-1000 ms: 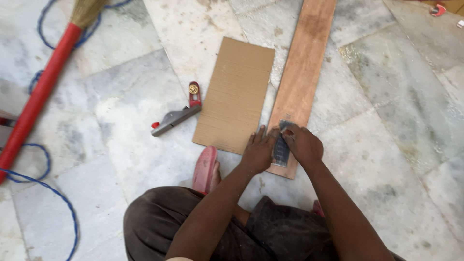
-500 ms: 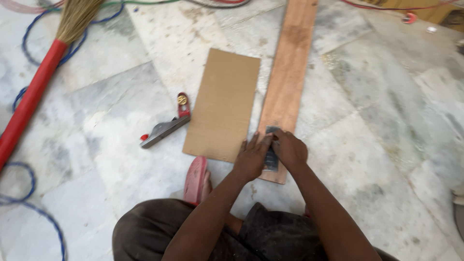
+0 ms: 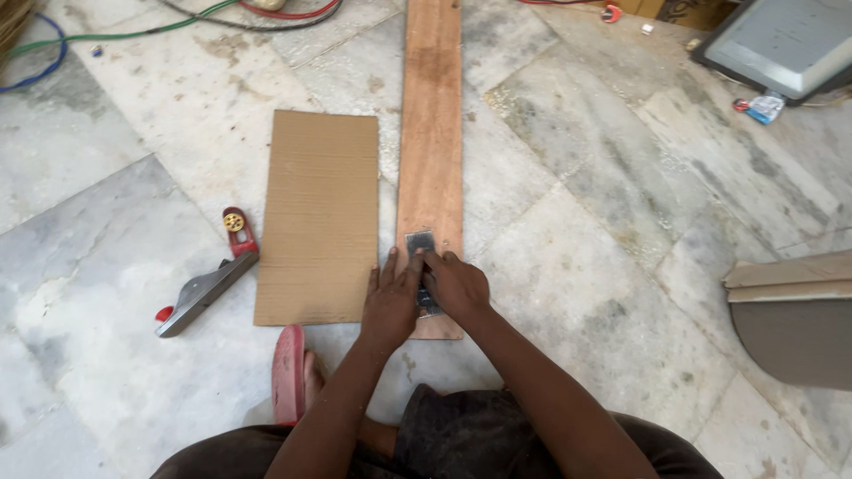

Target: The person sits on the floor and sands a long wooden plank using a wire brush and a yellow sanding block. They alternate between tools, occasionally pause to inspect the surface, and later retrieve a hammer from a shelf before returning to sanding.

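A long reddish-brown wooden plank (image 3: 432, 133) lies on the marble floor, running away from me. Both hands press a small grey metal scraper blade (image 3: 420, 243) flat against the plank's near end. My left hand (image 3: 393, 302) covers its left side, fingers pointing forward. My right hand (image 3: 454, 284) holds its right side, thumb on the blade. Only the blade's top edge shows beyond my fingers.
A rectangular cardboard sheet (image 3: 321, 215) lies left of the plank. A grey hand plane with red knobs (image 3: 206, 284) rests further left. My foot in a red sandal (image 3: 288, 372) is beside my knee. Cables (image 3: 222, 11) lie at the back, a grey board (image 3: 790, 319) at the right.
The view has swung right and tilted up; the broom has left the frame. Both hands stay on the blade at the plank's near end, shifted slightly forward.
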